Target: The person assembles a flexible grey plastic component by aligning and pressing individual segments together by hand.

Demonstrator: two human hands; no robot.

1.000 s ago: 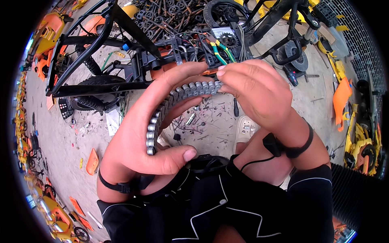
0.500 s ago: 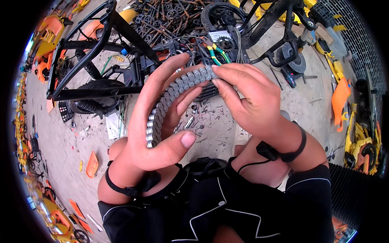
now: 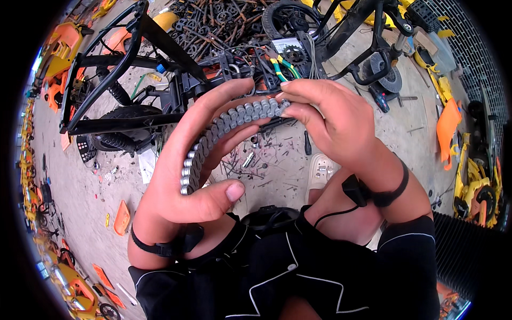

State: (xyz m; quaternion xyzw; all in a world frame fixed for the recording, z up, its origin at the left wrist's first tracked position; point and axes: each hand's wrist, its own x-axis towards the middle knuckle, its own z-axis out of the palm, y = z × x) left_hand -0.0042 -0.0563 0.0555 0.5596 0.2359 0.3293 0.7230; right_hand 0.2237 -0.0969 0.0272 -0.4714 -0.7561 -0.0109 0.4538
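Note:
A grey metal roller chain lies doubled in a curved strip across my left hand, whose thumb clamps its lower end and whose fingers support it from beneath. My right hand pinches the chain's upper end between fingertips and thumb. Both wrists wear black straps, and a cable runs from the right one. My black-clothed knees fill the lower part of the view.
A black scooter frame with a tyre lies on the concrete at upper left. A wheel, green-handled pliers and a pile of dark metal parts lie ahead. Orange plastic panels and small screws are scattered around.
Both hands have risen slightly and drawn closer to the camera. The right hand has slid to the chain's upper end, and the chain now lies more bunched in the left palm.

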